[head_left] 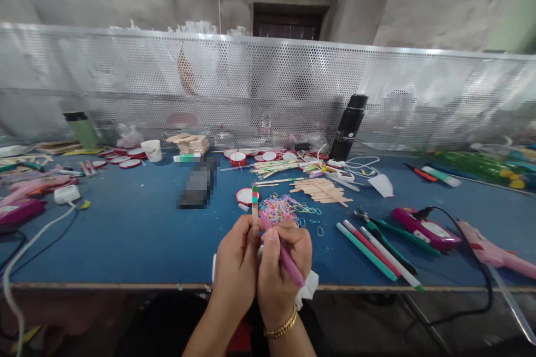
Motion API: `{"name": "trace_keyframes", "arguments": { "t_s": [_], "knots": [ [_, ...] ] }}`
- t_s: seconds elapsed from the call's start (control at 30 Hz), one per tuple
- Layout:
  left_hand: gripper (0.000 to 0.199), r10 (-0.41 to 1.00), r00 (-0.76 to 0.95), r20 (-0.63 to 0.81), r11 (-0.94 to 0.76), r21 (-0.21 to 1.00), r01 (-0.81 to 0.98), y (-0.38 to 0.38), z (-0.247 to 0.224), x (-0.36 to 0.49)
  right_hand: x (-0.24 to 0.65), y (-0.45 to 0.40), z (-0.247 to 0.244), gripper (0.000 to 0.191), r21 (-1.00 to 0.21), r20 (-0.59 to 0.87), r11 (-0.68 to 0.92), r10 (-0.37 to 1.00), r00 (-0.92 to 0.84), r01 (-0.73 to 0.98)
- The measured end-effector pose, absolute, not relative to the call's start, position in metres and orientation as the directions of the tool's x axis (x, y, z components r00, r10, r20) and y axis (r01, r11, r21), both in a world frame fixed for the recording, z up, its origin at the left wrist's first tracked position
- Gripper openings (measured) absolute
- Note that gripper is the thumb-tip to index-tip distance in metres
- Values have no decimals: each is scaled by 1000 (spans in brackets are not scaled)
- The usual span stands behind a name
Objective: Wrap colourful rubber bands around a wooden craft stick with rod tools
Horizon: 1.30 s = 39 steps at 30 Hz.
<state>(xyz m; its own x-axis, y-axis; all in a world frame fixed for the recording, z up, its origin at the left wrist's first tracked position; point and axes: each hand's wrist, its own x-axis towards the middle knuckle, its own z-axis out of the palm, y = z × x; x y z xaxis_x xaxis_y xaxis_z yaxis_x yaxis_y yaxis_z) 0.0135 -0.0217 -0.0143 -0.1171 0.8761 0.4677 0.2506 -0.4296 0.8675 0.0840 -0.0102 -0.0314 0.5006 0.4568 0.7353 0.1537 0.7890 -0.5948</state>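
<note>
Upright between the fingers of my left hand (238, 259) is a flat wooden stick (255, 206), its upper end coloured in green, red and teal bands. My right hand (282, 265), beside it, grips a pink-purple marker (291, 264) whose upper end points toward the stick. Whether the marker touches the stick I cannot tell. Just beyond my hands lie a pile of small colourful rubber bands (280, 207) and a round white disc with a red rim (246, 196). Plain wooden sticks (322, 191) are spread behind the bands.
Several markers (364, 251), green-handled pliers (387, 237), a purple device (427, 228) and a pink glue gun (494, 248) lie right. A black bottle (348, 128) stands at the back, near a perforated metal divider (285, 89). A paper cup (152, 150) stands left.
</note>
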Motion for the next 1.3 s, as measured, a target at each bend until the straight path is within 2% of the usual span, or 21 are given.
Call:
{"name": "trace_keyframes", "arguments": {
  "t_s": [0.63, 1.3],
  "knots": [
    [36, 874, -123, 470, -433, 868, 241, -22, -15, 14, 83, -10, -30, 13, -583, 737, 803, 461, 494, 122],
    [40, 893, -121, 434, -396, 884, 249, -23, -16, 14, 83, -9, -31, 9, -624, 708, 774, 501, 497, 109]
  ]
}}
